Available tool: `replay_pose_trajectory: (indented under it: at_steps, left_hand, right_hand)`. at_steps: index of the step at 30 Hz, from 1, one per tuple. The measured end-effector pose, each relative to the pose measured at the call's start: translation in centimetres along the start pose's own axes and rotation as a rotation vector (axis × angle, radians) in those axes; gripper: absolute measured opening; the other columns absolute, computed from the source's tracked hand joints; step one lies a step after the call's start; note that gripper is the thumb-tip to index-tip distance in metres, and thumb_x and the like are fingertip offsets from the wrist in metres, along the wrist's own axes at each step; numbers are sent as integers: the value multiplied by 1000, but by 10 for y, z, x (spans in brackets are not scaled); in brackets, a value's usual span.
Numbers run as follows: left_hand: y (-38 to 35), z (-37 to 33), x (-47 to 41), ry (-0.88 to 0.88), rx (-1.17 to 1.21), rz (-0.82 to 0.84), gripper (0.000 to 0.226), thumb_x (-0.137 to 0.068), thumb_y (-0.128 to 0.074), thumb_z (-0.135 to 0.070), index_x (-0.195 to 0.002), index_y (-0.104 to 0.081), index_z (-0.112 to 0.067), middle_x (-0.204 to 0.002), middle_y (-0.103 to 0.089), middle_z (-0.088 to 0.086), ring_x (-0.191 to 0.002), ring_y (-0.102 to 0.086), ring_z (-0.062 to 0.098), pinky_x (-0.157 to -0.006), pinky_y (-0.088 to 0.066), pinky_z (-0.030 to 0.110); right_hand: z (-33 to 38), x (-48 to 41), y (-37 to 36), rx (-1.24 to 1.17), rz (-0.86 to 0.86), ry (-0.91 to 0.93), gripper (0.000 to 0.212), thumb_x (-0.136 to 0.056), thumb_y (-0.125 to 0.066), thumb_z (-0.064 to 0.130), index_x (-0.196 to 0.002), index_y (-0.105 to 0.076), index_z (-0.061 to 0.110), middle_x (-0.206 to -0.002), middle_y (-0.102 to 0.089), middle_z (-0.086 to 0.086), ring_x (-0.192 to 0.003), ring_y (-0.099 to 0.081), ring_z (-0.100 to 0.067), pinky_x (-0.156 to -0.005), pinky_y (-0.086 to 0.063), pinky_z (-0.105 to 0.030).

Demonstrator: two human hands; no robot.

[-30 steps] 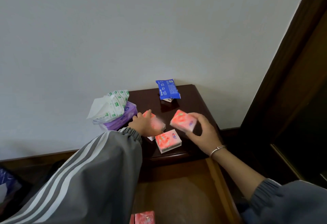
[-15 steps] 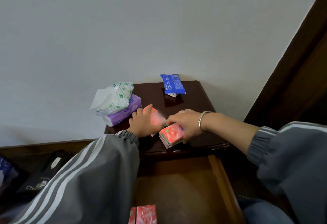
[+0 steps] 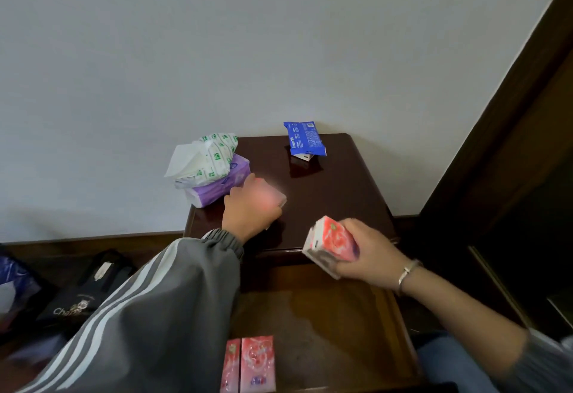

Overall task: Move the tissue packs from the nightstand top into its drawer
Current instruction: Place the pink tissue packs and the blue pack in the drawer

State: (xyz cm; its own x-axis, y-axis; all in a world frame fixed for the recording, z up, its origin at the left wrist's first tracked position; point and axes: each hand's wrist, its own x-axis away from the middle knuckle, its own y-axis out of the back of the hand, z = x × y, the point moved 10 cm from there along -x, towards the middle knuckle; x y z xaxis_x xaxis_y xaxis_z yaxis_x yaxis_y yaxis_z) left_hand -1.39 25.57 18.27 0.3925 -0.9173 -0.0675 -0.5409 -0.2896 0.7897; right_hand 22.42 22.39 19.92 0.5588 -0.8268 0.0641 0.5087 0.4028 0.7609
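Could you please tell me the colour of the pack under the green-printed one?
Purple pack; clearest in head view.

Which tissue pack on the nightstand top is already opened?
The white pack with green print, lying on the purple pack at the left edge: a white sheet sticks out of it. The blue pack shows none.

The single head-worn camera looked forward and down, close above the dark glossy wooden nightstand (image 3: 341,203), its open drawer (image 3: 328,315) nearest, the plain white wall (image 3: 217,51) behind
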Motion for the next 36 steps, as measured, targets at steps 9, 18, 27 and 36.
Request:
replay_pose_trajectory:
  at_steps: [9,18,27,36]
  left_hand:
    - [37,9,124,-34,305,-88,100,-60,-66,-70,-144,-27,-31,-121,-52,-2,-114,-49,17,-99,-44,39]
    - [45,93,203,168,233,-157,97,-66,-74,-59,-145,-25,-31,-124,-47,7,-115,-47,26,-98,-43,44]
    - [20,120,217,260,185,-90,100,-68,-70,-64,-147,-21,-28,-131,-44,12,-114,-46,27,-98,-40,41]
    - [15,118,219,254,195,-59,102,-66,-68,-67,-148,-17,-32,-133,-41,9,-118,-43,26,-102,-40,44]
  right_hand:
    - [-32,40,-149,170,393,-351,43,-75,-65,33,-110,-61,10,-116,-64,-9,-105,-61,-25,-80,-48,-27]
    - [-31,60,-187,66,544,-427,37,-70,-64,62,-73,-57,25,-88,-64,4,-67,-54,-7,-63,-41,-21]
    - [-41,65,-179,-76,296,-549,23,-88,-54,39,-77,-53,19,-79,-58,1,-67,-54,-14,-60,-43,-26]
    - [-20,76,-182,126,416,-492,31,-90,-50,40,-104,-61,14,-96,-63,-2,-95,-61,-23,-69,-45,-26]
